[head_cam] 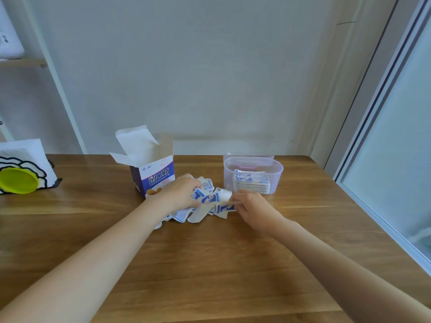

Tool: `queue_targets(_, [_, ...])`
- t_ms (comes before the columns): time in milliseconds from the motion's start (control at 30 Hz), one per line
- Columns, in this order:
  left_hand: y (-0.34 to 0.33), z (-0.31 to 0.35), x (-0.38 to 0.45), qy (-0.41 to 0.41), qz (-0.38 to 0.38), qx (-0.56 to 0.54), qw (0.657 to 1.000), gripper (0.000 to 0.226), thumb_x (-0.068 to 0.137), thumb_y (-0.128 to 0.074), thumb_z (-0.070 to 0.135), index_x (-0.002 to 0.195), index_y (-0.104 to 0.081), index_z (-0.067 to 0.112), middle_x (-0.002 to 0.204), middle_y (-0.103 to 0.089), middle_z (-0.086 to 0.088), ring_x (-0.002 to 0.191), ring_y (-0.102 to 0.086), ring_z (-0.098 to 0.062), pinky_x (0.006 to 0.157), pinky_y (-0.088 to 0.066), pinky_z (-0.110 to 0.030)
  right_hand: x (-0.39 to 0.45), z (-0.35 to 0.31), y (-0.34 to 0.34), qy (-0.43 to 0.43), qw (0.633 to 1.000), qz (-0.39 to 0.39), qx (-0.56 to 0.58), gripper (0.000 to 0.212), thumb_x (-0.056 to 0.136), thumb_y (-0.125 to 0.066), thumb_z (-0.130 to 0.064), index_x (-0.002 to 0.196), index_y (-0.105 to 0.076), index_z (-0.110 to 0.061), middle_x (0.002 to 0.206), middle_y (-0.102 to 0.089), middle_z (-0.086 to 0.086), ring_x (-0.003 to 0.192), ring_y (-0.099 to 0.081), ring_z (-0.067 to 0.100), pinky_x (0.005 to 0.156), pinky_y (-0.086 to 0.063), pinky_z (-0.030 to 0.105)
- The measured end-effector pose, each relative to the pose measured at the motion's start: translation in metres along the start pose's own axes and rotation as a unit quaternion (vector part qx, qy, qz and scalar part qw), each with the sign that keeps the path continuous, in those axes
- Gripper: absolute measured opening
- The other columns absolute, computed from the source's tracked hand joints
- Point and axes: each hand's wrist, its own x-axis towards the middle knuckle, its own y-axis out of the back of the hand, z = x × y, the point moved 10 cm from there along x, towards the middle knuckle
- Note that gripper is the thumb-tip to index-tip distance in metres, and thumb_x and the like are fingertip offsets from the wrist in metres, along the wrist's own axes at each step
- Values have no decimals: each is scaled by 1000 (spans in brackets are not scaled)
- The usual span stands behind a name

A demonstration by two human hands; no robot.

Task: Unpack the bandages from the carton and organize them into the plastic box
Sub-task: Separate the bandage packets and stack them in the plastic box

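Bandages (205, 201) lie in a loose heap on the desk (210, 264), toward the far edge and roughly midway between its left and right edges, between the carton (152, 176) and the plastic box (253, 174). The carton stands upright with its top flaps open, just left of the heap; the plastic box stands just right of it, uncovered, with a neat stack of bandages already inside. The left hand (179, 193) rests on the left part of the heap, fingers curled down into the wrappers as if gathering them. The right hand (250, 206) pinches the edge of a few bandages at the right end of the heap. Judged from their look, the wrappers are very light, thin, flexible and somewhat slick, likely to slide apart or fan out unless squared up; the best hold appears to be across the short ends of an aligned bundle. The box opening is close to the right hand, with a short clear path to it. Open desk surface extends toward the near edge. A napkin holder (25, 169) with a yellow-green disc (18, 180) sits at the left edge, well apart from the work.
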Motion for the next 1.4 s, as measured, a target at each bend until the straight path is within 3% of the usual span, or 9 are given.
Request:
queue_targets(233, [56,-14,-5,63,154,-167,972,24,85,-65,28,71,-57,10,66,-56,-4,63,-50,-18,52,-31,-25,4,16,12,-97,979,37,175,13,91,-52,-12,99,-63,-7,93,-64,7,81,-54,15,62,-40,17])
queue_targets(433, [56,2,-12,58,152,-212,964,26,83,-65,39,86,-63,13,81,-65,0,74,-62,-16,60,-46,-28,7,8,12,-150,831,44,534,10,92,-53,-11,86,-60,-13,87,-64,4,84,-58,20,79,-45,33])
queue_targets(600, [46,18,-19,32,108,-271,956,27,82,-66,37,98,-66,16,92,-71,-2,62,-62,-12,58,-49,-29,14,-10,6,-144,776,9,614,9,93,-51,-10,93,-60,-9,97,-64,4,92,-60,18,77,-50,28])
queue_targets(733, [43,25,-25,9,89,-236,968,22,87,-59,35,101,-64,19,90,-67,1,48,-52,-6,49,-39,-18,13,2,14,-195,804,81,555,8,92,-54,-11,88,-61,-13,99,-66,8,92,-63,22,90,-53,40])
queue_targets(867, [40,3,-28,64,123,-253,957,25,89,-57,35,108,-63,19,82,-63,2,53,-51,-6,50,-40,-19,13,20,32,-200,789,147,561,15,90,-56,-6,102,-54,-14,104,-64,6,82,-62,18,79,-53,36])
queue_targets(1067, [31,5,-23,72,120,-375,916,18,90,-57,30,98,-65,16,70,-60,1,51,-56,-5,53,-43,-18,10,-6,3,-166,796,-35,581,21,93,-50,-5,112,-59,-3,104,-65,9,94,-61,21,82,-50,33])
queue_targets(1233, [20,28,-18,53,73,-476,875,24,95,-50,24,108,-64,10,88,-67,-7,68,-64,-11,72,-56,-24,3,-2,0,-174,834,-45,521,21,94,-47,-8,113,-58,-8,110,-64,8,100,-60,22,93,-48,38])
queue_targets(1333, [17,29,-16,82,69,-514,851,34,98,-38,35,99,-62,10,84,-68,-7,74,-67,-19,79,-56,-30,2,8,34,-136,954,45,263,25,94,-47,-8,119,-49,-8,108,-62,7,96,-60,24,83,-51,35])
queue_targets(1400, [16,31,-15,82,74,-503,857,38,99,-34,37,98,-60,10,82,-64,-4,71,-65,-17,69,-55,-24,2,2,47,-59,994,72,53,30,94,-42,-4,124,-42,-7,108,-61,13,95,-60,28,77,-50,37])
